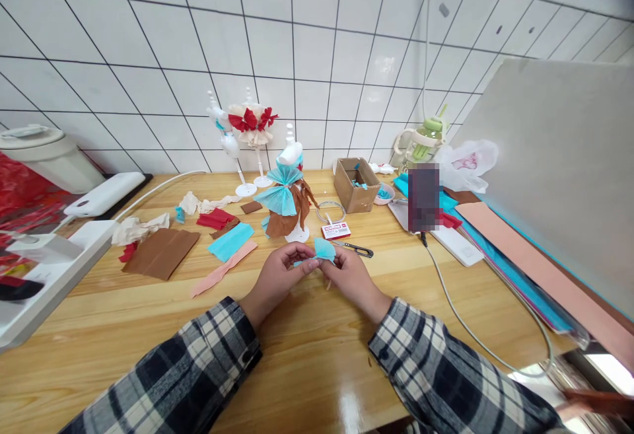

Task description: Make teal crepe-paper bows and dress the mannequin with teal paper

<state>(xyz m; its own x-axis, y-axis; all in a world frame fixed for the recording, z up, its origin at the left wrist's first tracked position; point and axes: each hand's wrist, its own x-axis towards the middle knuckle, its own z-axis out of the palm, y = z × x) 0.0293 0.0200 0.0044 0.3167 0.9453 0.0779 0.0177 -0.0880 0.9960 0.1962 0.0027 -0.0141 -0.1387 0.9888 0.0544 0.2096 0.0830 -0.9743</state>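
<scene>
Both my left hand [284, 272] and my right hand [351, 275] pinch a small piece of light blue crepe paper [325, 249] above the table. The paper fans out upward between my fingertips, and its lower part is gathered and partly hidden by them. Just beyond my hands stands a small white mannequin [290, 153] dressed in blue and brown crepe paper, with a large blue bow [282, 186] on its front. A red and white small box [335, 230] and a black-handled cutter [359, 250] lie close to my right hand.
Two more mannequins [241, 189] stand near the tiled wall. Crepe paper pieces, including a brown sheet [161, 252] and a blue strip [231, 242], lie left. Right are a cardboard box [355, 186], a phone [423, 196] with a cable [460, 322], and long paper sheets [539, 262].
</scene>
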